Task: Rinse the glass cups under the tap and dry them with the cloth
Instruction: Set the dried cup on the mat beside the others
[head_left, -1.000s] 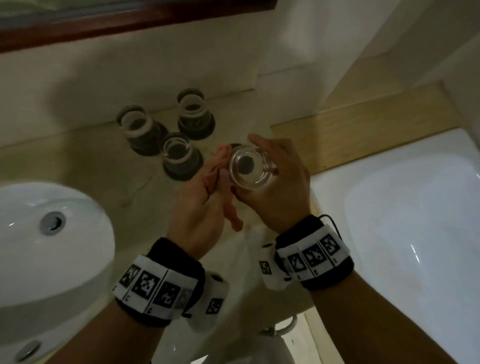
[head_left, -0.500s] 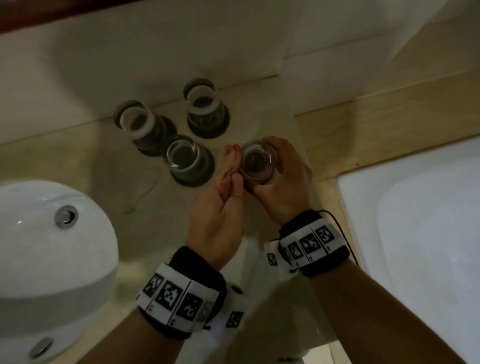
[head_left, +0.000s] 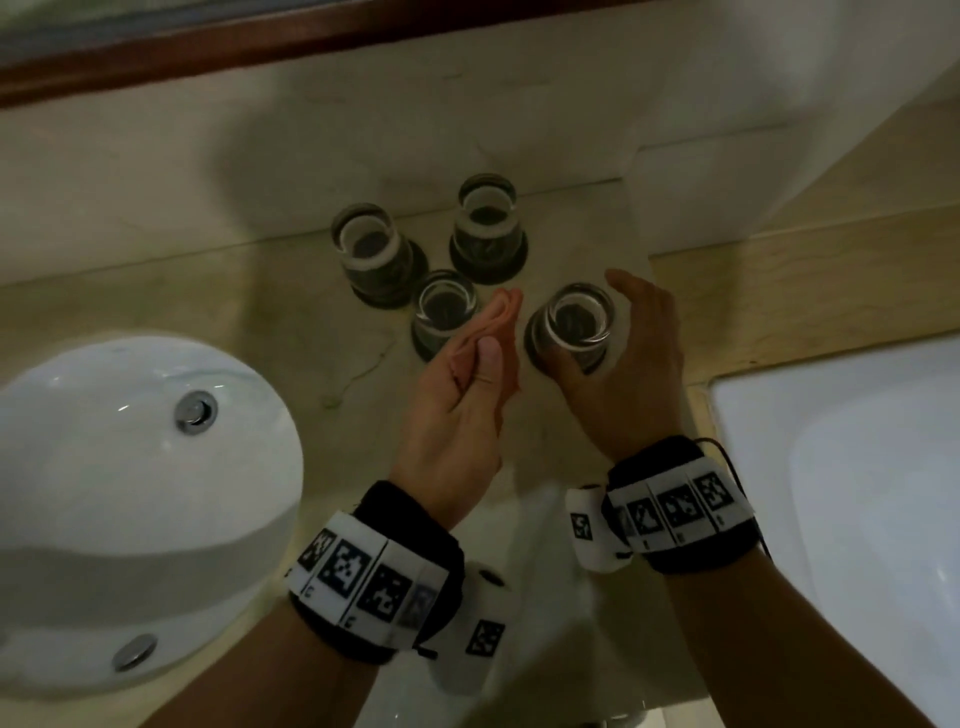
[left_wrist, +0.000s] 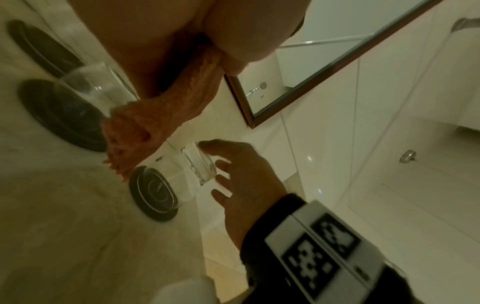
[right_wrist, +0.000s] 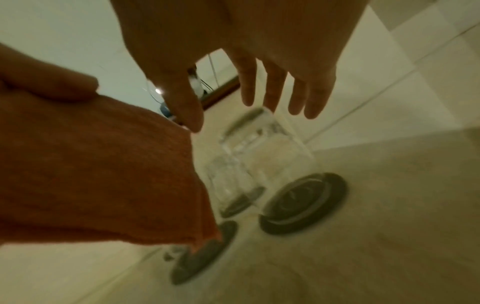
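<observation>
Beige stone bench (head_left: 171, 291), veined, backed by pale wall tiles and a dark-wood mirror frame (head_left: 218, 49) above. White oval basin (head_left: 130, 483) at left with chrome fittings; a white tub-like fixture (head_left: 841, 509) at right, beyond a light wooden ledge (head_left: 810, 291). Four glass cups upright on dark round coasters, near the wall: three grouped (head_left: 447, 306), the fourth glass cup (head_left: 576, 317) to their right. Right hand (head_left: 631, 358) around the fourth cup, fingers spread and relaxed; contact probably released, view blurred. Left hand (head_left: 462, 395) pinches the orange cloth (head_left: 501, 317) between thumb and fingers, between the cups.
</observation>
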